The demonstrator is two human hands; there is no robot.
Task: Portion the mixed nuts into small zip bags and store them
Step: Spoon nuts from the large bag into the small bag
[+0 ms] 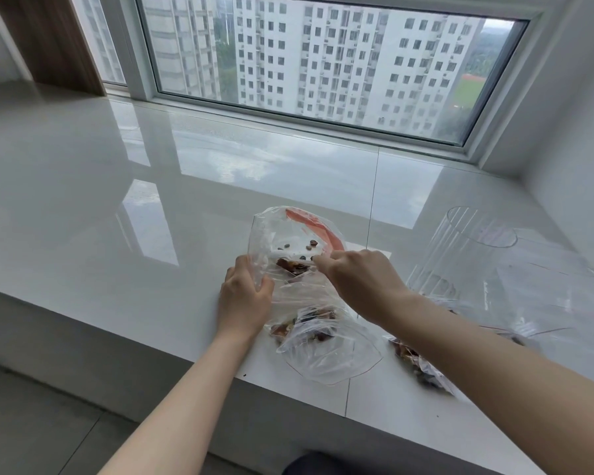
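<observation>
Mid-portioning: my left hand (pixel 246 296) curls its grip round the big nut bag (pixel 288 241) at twelve o'clock while my right hand (pixel 357 279) pinches nuts (pixel 294 265) inside (small zip bag (pixel 326 351) waits at six).

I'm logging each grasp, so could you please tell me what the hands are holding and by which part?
Both grip the large clear bag: the left hand holds its left side, and the right hand pinches its plastic near the red zip strip.

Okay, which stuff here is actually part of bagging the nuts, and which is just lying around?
Job: large zip bag with nuts, held by left hand and right hand; small filled bags; another bag of nuts.
Lying about: clear plastic container; stray crumb.
</observation>
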